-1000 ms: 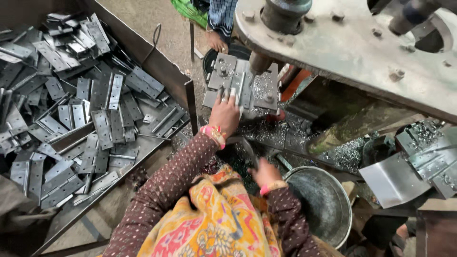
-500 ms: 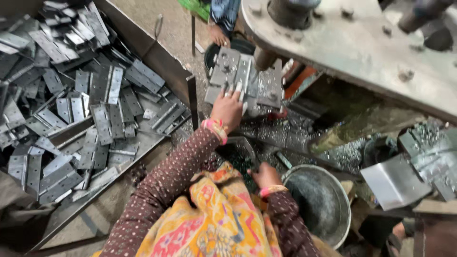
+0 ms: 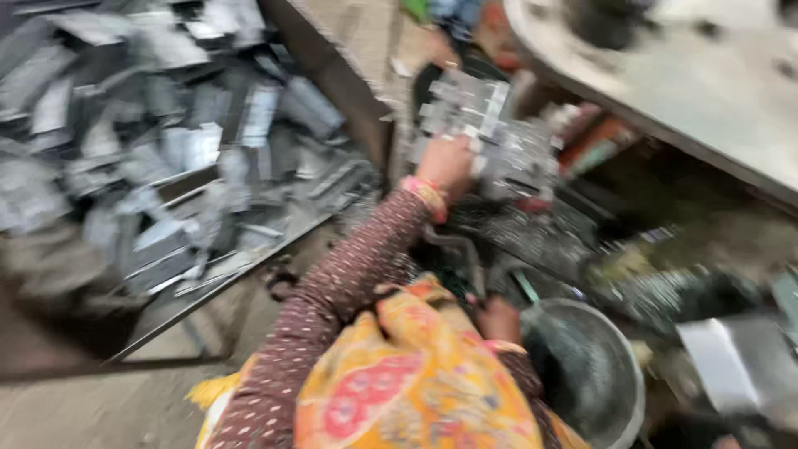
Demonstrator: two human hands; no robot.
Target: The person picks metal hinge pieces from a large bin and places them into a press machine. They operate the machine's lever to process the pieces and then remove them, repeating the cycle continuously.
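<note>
Head view, blurred: the camera has swung left since half a second ago. Left hand (image 3: pixel 446 165) remains stretched forward, fingers laid on the stack of stamped plates (image 3: pixel 486 133) under the press arm (image 3: pixel 665 75); pinch or flat press, cannot tell. Right hand (image 3: pixel 497 319) stays low by the pan (image 3: pixel 586 374) rim, fingers hidden. Plate bin (image 3: pixel 166 166) lies left, untouched. Work appears unchanged.

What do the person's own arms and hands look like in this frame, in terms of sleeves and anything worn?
Both arms wear long dark maroon sleeves with a fine pale dotted print. The left hand is bare, with a pink and gold bangle at the wrist. The right hand is also bare; a pinkish band at its cuff is too blurred to identify. A yellow-orange patterned cloth drapes between them.
</note>
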